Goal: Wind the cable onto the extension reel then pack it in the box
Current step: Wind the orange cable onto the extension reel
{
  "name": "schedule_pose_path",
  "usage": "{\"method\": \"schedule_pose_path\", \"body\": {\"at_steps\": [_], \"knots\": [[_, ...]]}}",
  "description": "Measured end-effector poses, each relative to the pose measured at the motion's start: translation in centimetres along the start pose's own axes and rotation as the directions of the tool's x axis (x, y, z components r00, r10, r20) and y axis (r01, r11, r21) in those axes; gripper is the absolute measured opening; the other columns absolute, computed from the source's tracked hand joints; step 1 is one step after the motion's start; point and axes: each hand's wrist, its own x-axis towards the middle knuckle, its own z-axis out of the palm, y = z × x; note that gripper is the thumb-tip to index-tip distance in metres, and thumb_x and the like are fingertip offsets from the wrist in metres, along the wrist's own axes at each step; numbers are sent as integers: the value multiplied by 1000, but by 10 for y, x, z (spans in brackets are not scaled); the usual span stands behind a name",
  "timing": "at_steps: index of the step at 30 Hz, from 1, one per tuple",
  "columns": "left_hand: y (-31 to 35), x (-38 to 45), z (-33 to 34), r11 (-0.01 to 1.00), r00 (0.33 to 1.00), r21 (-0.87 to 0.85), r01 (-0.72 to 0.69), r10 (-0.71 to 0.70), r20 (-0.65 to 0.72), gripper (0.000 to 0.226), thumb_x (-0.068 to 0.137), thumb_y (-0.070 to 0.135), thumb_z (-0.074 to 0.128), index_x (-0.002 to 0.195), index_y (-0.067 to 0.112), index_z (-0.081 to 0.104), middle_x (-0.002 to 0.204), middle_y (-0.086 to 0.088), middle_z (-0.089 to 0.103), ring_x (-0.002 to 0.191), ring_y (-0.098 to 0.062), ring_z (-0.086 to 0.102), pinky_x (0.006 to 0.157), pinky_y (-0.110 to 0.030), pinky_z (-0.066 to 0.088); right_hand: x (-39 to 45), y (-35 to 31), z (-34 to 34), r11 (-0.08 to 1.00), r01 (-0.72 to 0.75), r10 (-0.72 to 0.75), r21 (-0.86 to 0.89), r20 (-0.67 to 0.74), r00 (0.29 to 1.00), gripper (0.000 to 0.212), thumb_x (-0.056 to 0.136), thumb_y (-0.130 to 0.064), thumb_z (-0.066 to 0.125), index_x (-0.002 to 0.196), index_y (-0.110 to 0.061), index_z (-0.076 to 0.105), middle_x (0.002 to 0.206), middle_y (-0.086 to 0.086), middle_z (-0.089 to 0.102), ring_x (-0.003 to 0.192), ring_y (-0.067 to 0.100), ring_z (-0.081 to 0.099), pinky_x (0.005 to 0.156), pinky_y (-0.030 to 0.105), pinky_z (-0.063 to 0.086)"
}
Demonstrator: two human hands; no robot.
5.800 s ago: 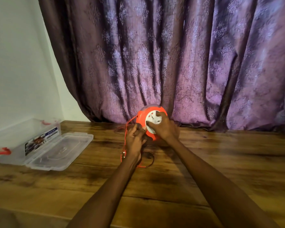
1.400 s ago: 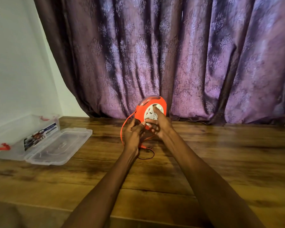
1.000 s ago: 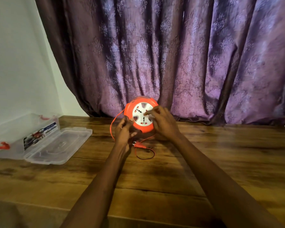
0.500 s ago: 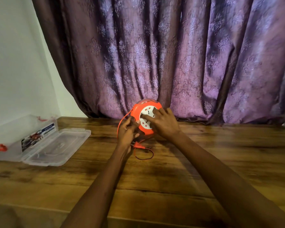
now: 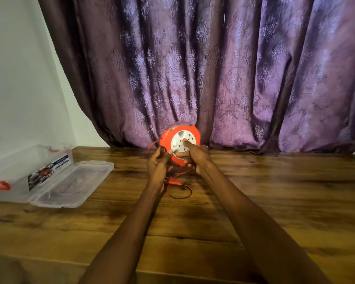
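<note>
One orange extension reel point(image 5: 179, 145) stands at centre frame, held between two hands, one left hand point(image 5: 158, 168) and one right hand point(image 5: 197, 158). One orange cable point(image 5: 178, 186) trails just below it on the single wooden worktop point(image 5: 275, 201). At lower left lies one clear plastic box point(image 5: 29, 171), with one lid point(image 5: 74, 183) open beside it. One purple curtain point(image 5: 213, 68) fills the upper frame.

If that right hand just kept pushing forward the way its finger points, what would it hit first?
The right hand already has a fingertip on the reel, on its white face; beyond it hangs the curtain, though depth is unclear.
</note>
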Motion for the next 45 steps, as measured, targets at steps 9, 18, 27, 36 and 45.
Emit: {"method": "schedule_pose_path", "body": {"at_steps": [9,18,27,36,45], "knots": [[13,15,-22,986,986,5,164,-164,-38,23,92,25,66,115,23,69,118,-6,74,105,-23,68,60,-29,58,16,-5,-47,-358,654,-627,-666,691,360,43,81,-19,68,123,-30,67,134,7,58,120,33,54,87,42,47],[3,15,-20,979,984,104,173,-177,28,34,90,22,70,123,16,66,116,-14,70,90,-26,64,62,-32,56,24,-19,-58,-780,449,-364,-436,900,242,46,87,-28,65,128,-47,62,133,13,63,121,34,59,97,44,45],[-8,4,-2,997,999,77,27,-28,15,13,89,18,71,100,24,68,79,4,65,60,-9,53,49,-20,47,7,-1,-15,526,231,-487,-819,-67,871,69,71,-74,64,123,-29,58,96,10,76,88,32,72,76,39,53],[-9,9,-8,999,997,11,34,-33,-70,10,88,16,72,95,24,71,74,0,58,53,-11,42,45,-22,37,19,9,-9,919,198,-225,-342,-40,974,43,88,-54,66,86,-12,69,61,6,73,49,19,63,50,28,50],[7,24,-31,994,991,34,101,-98,-87,11,90,17,70,101,18,70,66,-1,59,49,-12,48,40,-20,40,18,-10,-46,-431,687,-450,-586,799,399,39,87,-21,62,124,-34,67,135,7,56,124,32,51,91,41,42]]}}
